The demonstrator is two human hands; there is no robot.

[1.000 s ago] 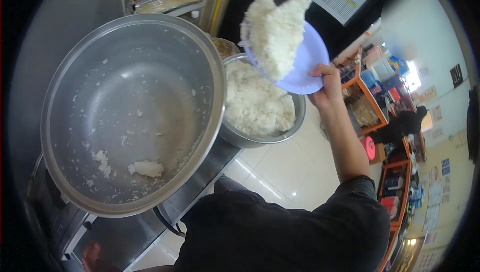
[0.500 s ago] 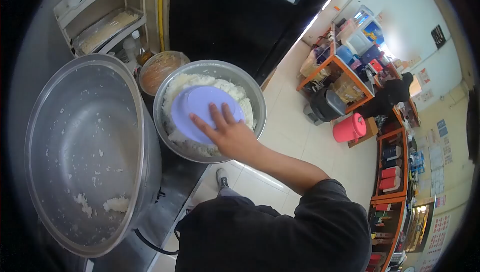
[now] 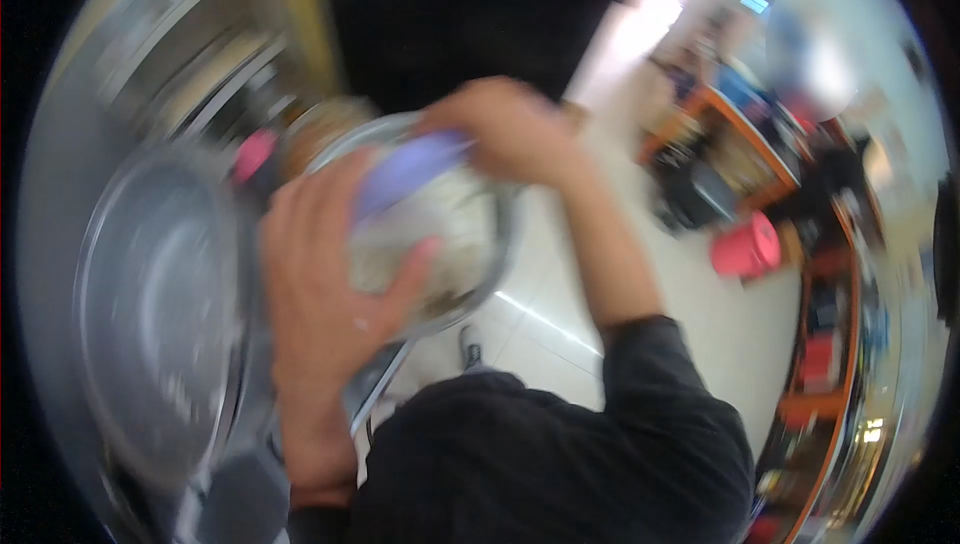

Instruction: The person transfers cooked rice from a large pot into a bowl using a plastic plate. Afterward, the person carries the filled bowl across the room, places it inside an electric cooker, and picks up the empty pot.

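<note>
A round metal pot [image 3: 505, 234] holds white cooked rice [image 3: 460, 214]. Above the rice, a purple plastic bowl [image 3: 410, 174] is tilted, its far-right edge gripped by my right hand [image 3: 510, 134]. My left hand [image 3: 330, 264] is spread over the pot's left side, thumb apart from the fingers. Motion smears the view, so whether the left fingertips touch the bowl or the pot rim is unclear. A small pink thing [image 3: 255, 156] shows beside the left fingers; its kind cannot be made out.
A large metal pot [image 3: 150, 314] stands to the left with rice scraps inside. Behind the rice pot is a brown-topped container [image 3: 320, 124]. Shelving [image 3: 190, 34] rises at the back left. Across the floor are a pink bucket [image 3: 745, 246], a grey bin [image 3: 695, 194] and orange-framed shelves [image 3: 825, 334].
My left hand has come into view over the pot. My right hand has shifted from the bowl's top to its far-right edge, and the bowl has tipped up. The camera view has shifted.
</note>
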